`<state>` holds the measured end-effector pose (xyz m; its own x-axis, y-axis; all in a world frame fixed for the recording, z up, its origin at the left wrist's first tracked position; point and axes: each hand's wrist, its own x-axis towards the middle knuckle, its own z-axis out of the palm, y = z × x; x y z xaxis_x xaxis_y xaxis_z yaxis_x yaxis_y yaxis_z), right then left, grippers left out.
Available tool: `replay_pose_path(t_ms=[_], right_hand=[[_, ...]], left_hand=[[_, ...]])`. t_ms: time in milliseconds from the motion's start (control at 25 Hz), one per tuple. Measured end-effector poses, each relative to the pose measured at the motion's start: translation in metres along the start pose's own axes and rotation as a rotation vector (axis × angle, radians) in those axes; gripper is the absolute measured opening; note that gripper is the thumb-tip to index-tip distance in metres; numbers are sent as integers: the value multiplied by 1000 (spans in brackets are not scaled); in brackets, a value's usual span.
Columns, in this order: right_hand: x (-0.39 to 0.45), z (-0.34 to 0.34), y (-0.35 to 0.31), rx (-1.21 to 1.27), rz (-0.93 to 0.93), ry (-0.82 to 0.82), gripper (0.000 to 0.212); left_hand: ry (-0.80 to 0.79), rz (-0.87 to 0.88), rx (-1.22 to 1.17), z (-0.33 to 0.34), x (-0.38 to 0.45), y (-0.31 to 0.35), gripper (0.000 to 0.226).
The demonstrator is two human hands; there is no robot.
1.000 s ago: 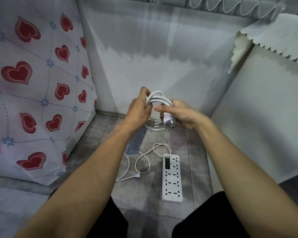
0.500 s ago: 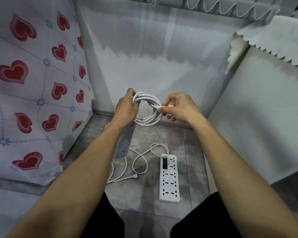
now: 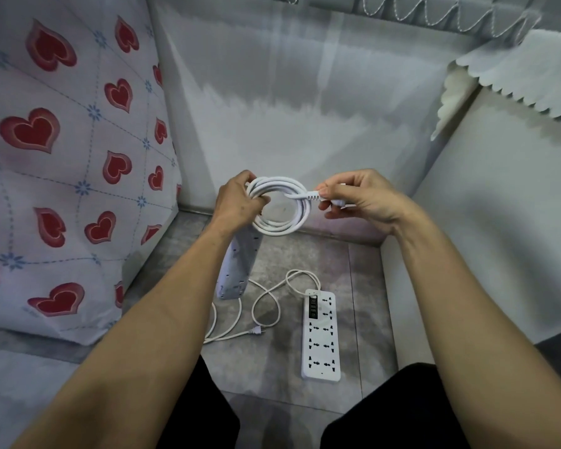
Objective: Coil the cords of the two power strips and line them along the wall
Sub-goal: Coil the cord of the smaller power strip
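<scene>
1. A coiled white cord (image 3: 280,205) is held up in front of the grey wall (image 3: 305,108), above the tiled floor (image 3: 279,345); several loops are gathered into a rough ring
2. The left side of the coil is gripped by the left hand (image 3: 237,202), its fingers curled round the bundled loops; the thumb is seen over the top of the ring
3. The plug end (image 3: 314,196) of that cord is pinched by the right hand (image 3: 360,199) between thumb and bent fingers, just right of the coil; the prongs are hidden inside the hand, so how they point cannot be told
4. A first power strip (image 3: 237,270) is seen hanging below the left hand, one end low near the floor; whether it touches the tiles is unclear, since the forearm covers part of it
5. A second power strip (image 3: 321,335) is laid flat on the floor, sockets up, well apart from the wall; its thin cord (image 3: 266,303) is left uncoiled in loose loops to its left, with the small plug (image 3: 256,332) lying on the tiles
6. A cloth printed with red hearts (image 3: 62,173) is draped at the left; a pale panel (image 3: 499,222) is stood at the right, topped by a scalloped white cover (image 3: 515,69)
</scene>
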<state>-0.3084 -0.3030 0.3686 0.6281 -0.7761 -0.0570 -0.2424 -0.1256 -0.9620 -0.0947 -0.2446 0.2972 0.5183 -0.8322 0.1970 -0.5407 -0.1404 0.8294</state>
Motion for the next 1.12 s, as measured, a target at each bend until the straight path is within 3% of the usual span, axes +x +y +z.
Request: replay_pose_path(t_ms=[160,240,400,560,640,840,960,1120], right_hand=[[2,-11,5,113,47,61,8],[6,-14,16,61,65,126,4],[22,0,51,-227,-47,252,13],[32,12,52,-648,-155,586,22],[32,22,48,-686,-197,569,20],[39,45,51,-499,-82,444,29],[43,44,42,-34,103,404,38],[34,31,37,35,350,247,49]], left_hand=[[-41,20,-14,0,-3,2,5],[-120,-9,-54,0,-5,3,18],[-201,-94,-290,-7,-11,17,21],[-245,-59,-340,-11,-16,29,13],[-254,-6,-311,-12,-16,26,19],[-403,206,-281,-3,-18,20,24],[-450,281,-48,7,-17,12,50],[-463,385,574,27,-38,20,57]])
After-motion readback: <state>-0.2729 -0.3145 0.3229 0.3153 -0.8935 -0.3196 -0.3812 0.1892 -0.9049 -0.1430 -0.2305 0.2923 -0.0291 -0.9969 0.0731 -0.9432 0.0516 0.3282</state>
